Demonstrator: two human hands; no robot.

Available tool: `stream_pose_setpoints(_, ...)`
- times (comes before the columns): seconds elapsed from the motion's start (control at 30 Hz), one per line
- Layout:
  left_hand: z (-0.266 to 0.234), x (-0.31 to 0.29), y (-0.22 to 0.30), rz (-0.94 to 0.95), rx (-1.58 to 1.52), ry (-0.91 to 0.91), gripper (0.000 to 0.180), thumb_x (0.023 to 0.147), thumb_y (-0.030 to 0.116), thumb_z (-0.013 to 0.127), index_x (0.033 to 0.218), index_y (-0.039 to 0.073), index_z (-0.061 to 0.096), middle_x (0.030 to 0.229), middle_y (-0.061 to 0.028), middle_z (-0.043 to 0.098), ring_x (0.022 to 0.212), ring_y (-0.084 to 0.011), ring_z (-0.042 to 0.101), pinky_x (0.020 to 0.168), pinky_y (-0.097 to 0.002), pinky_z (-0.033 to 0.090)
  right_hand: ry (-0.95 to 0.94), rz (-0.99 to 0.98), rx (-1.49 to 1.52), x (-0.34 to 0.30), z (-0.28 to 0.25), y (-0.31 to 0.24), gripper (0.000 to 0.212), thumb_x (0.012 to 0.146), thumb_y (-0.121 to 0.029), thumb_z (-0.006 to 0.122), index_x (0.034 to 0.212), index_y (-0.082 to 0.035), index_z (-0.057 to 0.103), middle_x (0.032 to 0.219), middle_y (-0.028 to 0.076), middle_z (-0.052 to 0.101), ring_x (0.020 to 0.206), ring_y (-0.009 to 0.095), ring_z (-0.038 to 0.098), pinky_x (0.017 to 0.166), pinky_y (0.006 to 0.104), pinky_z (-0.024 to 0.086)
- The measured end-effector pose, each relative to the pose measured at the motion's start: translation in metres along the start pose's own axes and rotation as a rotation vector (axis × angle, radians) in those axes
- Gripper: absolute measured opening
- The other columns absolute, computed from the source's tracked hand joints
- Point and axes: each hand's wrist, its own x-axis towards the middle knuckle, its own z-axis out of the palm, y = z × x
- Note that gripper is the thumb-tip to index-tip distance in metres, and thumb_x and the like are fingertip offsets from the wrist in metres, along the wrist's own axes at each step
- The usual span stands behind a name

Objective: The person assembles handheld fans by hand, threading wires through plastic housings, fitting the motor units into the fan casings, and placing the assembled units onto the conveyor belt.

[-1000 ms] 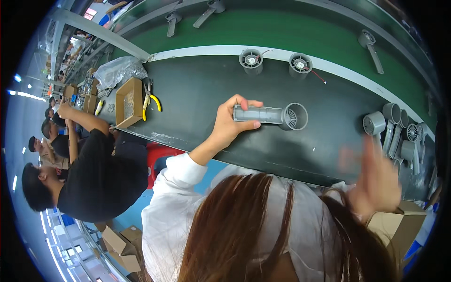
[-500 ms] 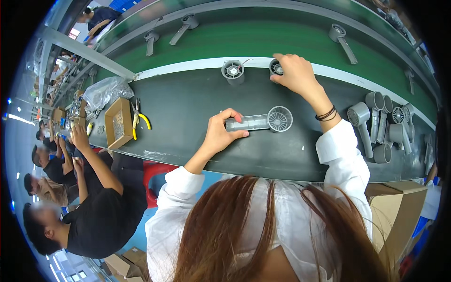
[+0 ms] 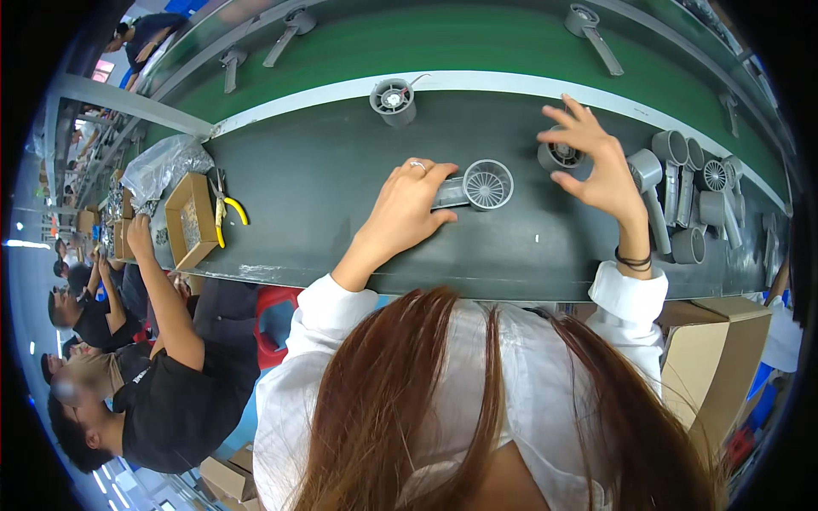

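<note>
A grey plastic handheld fan shell point(image 3: 488, 186) with a round spoked grille lies in front of me on the dark workbench. My left hand point(image 3: 404, 204) is closed over its handle and hides most of it. To the right and farther off, a short round fan motor housing point(image 3: 562, 154) stands on the bench. My right hand point(image 3: 593, 153) hovers around that housing, fingers spread and thumb apart. A second round motor housing point(image 3: 393, 101) with a thin wire stands by the white rail, beyond my left hand.
Several grey fan shells point(image 3: 670, 147) are grouped at the right. On the left are yellow-handled pliers point(image 3: 223, 209), a small cardboard box point(image 3: 189, 221) of parts and a clear plastic bag point(image 3: 168, 167). Fan shells lie on the green conveyor point(image 3: 477, 43). A co-worker point(image 3: 175, 409) sits at the left.
My right hand has moved right and nearer, along with the motor housing, and its fingers have spread. The left hand has turned over the handle, covering more of it.
</note>
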Motion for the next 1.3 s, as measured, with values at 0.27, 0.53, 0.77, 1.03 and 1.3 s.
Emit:
stream_pose_setpoints(0.27, 0.018, 0.001, 0.015, 0.068, -0.103, -0.072, 0.045, 0.065, 0.008, 0.078, 0.106, 0.002, 0.061, 0.09, -0.0133, 0.062, 0.09, -0.0307, 0.057, 0.08, -0.0394, 0.047, 0.262, 0.657, -0.459, -0.004, 0.032, -0.032, 0.06, 0.063, -0.055, 0.077, 0.096, -0.006, 0.064, 0.078, 0.012, 0.067, 0.071, 0.03, 0.066, 0.061, 0.0387, 0.051)
stream_pose_setpoints(0.53, 0.022, 0.002, 0.027, 0.081, -0.141, -0.082, 0.053, 0.063, 0.013, 0.081, 0.111, 0.003, 0.062, 0.093, -0.0109, 0.063, 0.09, -0.0294, 0.058, 0.078, -0.0382, 0.048, 0.308, 0.368, -0.15, -0.011, 0.032, -0.014, 0.035, 0.064, -0.017, 0.077, 0.089, -0.002, 0.058, 0.09, 0.011, 0.066, 0.081, 0.029, 0.065, 0.07, 0.0347, 0.051)
stream_pose_setpoints(0.77, 0.003, 0.008, 0.035, -0.025, -0.59, 0.113, 0.053, 0.073, 0.015, 0.077, 0.12, 0.0, 0.056, 0.112, -0.0138, 0.063, 0.104, -0.0242, 0.06, 0.086, -0.0339, 0.049, 0.27, 0.0, 0.106, -0.03, 0.004, -0.056, 0.045, 0.056, 0.005, 0.076, 0.096, -0.002, 0.056, 0.109, 0.015, 0.063, 0.097, 0.028, 0.063, 0.081, 0.0329, 0.05)
stream_pose_setpoints(1.03, -0.009, 0.015, 0.065, -0.215, -0.994, 0.148, 0.026, 0.08, 0.004, 0.07, 0.104, -0.002, 0.062, 0.108, -0.0133, 0.064, 0.092, -0.0183, 0.063, 0.079, -0.029, 0.052, 0.198, -0.145, 0.193, -0.035, -0.002, -0.078, 0.051, 0.052, 0.007, 0.075, 0.097, 0.0, 0.052, 0.108, 0.02, 0.062, 0.096, 0.034, 0.061, 0.079, 0.0366, 0.051)
stream_pose_setpoints(1.3, -0.012, 0.003, 0.061, -0.265, -1.177, 0.09, 0.007, 0.086, -0.001, 0.062, 0.09, -0.006, 0.065, 0.107, -0.0163, 0.064, 0.085, -0.0147, 0.062, 0.079, -0.0269, 0.051, 0.225, -0.24, 0.305, -0.035, 0.0, -0.086, 0.051, 0.053, 0.007, 0.075, 0.098, 0.002, 0.052, 0.104, 0.022, 0.061, 0.091, 0.035, 0.061, 0.075, 0.0383, 0.051)
